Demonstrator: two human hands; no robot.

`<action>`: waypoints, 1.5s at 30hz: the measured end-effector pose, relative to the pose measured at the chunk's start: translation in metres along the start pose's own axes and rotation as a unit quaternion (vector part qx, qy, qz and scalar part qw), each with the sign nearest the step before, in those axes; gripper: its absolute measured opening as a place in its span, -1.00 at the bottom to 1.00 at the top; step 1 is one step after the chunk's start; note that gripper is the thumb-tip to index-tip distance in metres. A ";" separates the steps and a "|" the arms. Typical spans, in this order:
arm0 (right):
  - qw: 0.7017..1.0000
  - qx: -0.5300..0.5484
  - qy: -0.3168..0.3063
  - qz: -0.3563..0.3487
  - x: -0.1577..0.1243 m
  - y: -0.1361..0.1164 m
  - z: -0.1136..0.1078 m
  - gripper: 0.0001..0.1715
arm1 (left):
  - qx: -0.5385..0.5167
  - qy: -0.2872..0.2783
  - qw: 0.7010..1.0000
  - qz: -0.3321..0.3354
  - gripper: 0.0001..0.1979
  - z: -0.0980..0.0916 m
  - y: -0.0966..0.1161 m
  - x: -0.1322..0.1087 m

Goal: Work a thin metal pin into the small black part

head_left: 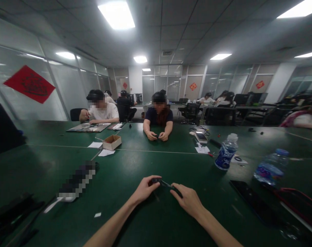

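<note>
Above the green table [130, 219], my left hand [145, 188] is closed on a small black part [156, 180], pinched between thumb and fingers. My right hand [188, 199] is closed around the near end of a slim tool with a thin metal shaft [166, 184], which looks like a small screwdriver. The shaft slants from my right fingers toward the black part, and its tip is at or very near it. Whether the two touch is too small to tell. My fingers cover the tool's handle.
A blue-labelled bottle [226, 152], a clear bottle [271, 168] and a dark phone [251, 199] are on the right. To the left lie a pixelated device [77, 181] and a white scrap [97, 215]. An open box [112, 142] stands farther back; a co-worker [158, 116] sits opposite.
</note>
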State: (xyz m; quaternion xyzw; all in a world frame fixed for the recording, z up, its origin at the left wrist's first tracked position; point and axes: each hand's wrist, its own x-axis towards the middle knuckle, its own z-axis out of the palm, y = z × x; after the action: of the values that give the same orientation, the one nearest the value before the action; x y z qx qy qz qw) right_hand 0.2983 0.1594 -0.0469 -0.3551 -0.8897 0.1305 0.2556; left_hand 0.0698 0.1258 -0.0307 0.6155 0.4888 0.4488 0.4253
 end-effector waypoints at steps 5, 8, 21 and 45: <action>1.000 -0.004 -0.009 -0.006 0.000 -0.001 -0.001 -0.61 | -0.030 0.009 0.999 0.002 -0.60 0.002 0.005 -0.001; 1.000 -0.001 -0.020 -0.004 0.000 -0.003 -0.002 -0.64 | -0.050 0.008 0.999 0.011 -0.62 0.002 0.002 -0.001; 0.996 -0.083 -0.018 -0.040 -0.001 -0.002 0.007 -0.73 | -0.036 -0.009 0.999 0.005 -0.65 0.001 -0.012 0.002; 0.994 -0.078 -0.032 -0.074 -0.004 -0.007 0.001 -0.76 | 0.009 -0.032 0.999 -0.021 -0.70 0.003 -0.009 -0.004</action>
State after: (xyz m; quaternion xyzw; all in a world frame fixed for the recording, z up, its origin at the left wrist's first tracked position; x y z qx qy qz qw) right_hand 0.2965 0.1512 -0.0465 -0.3027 -0.9287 0.0523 0.2078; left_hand 0.0702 0.1233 -0.0402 0.6228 0.4918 0.4153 0.4447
